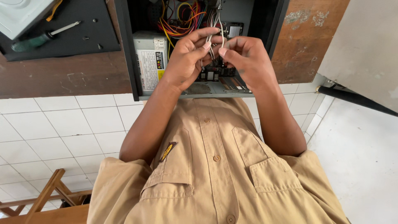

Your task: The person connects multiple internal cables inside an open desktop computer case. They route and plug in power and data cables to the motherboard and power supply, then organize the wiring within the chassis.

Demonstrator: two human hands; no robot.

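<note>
An open black computer case (126, 49) lies on a brown wooden table (62, 74). A thin bundle of pale wires (215, 18) hangs out of it. My left hand (186, 60) pinches these wires from the left with fingertips and thumb. From the right, my right hand (246, 60) pinches the same strands, so the fingertips of both hands almost meet. Both hands hover over a dark circuit board (213, 74) inside the case. My khaki shirt (215, 166) fills the lower part of the view.
A silver power supply (149, 58) and tangled coloured cables (182, 20) sit inside the case. A green-handled screwdriver (39, 39) rests on a black side panel (83, 37) beside a grey drive (20, 12). White floor tiles (62, 128), a wooden frame (49, 195) and a black bar (356, 98) lie around.
</note>
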